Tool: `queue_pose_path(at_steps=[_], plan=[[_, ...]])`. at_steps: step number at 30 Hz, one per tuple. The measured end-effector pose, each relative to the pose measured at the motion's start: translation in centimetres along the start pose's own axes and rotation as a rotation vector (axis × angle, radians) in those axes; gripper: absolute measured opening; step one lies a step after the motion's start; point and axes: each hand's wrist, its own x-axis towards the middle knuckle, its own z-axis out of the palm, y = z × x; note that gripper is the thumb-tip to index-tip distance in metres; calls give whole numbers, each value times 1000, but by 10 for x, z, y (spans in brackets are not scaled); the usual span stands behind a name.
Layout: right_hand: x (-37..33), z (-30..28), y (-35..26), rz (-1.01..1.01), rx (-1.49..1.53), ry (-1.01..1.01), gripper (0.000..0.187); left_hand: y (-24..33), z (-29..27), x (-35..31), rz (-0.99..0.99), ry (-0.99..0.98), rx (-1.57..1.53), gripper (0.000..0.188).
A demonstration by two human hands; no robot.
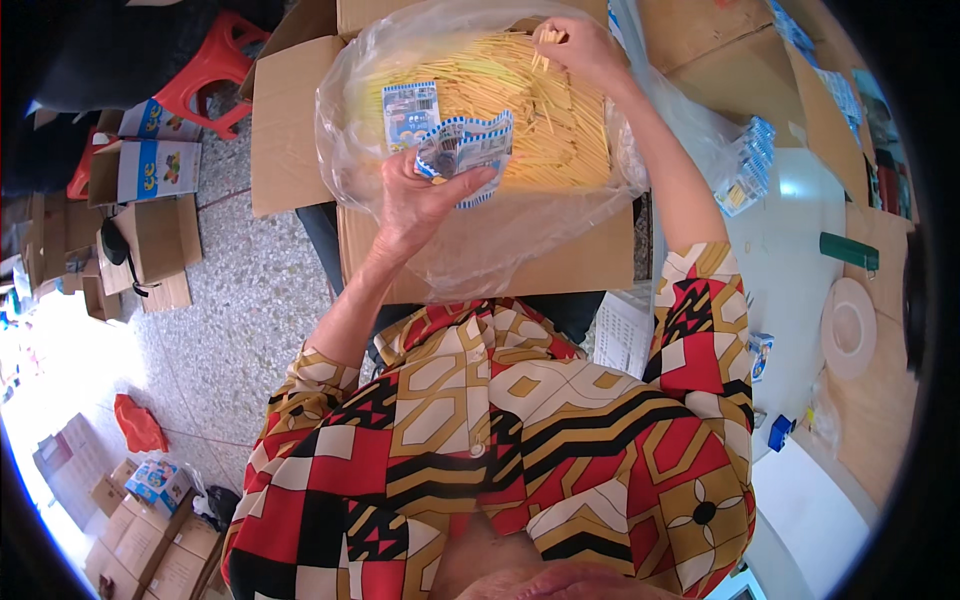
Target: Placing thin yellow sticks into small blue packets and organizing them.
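Note:
In front of me a cardboard carton (590,265) lined with a clear plastic bag (475,245) is full of thin yellow sticks (560,125); their exact kind is unclear. My left hand (410,210) grips a small blue-and-white packet (480,150), its mouth gaping upward. Just behind that packet, a flat packet (408,105) lies on the sticks. At the far right of the pile, my right hand (588,55) pinches a small bunch of the yellow sticks (546,45) between thumb and fingers.
Blue packets (748,165) lie stacked on the white surface (800,260) to the right, with a green object (848,251) and a pale ring (848,328) beyond. A red stool (212,75) and open cardboard boxes (150,240) stand on the speckled floor (250,300) at left.

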Motion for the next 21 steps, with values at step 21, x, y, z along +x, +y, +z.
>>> queue_pose_path(at_steps=[21], plan=[[-102,-95,-88,74,869,-140,8,-7,11,1,84,-79,47,28]])
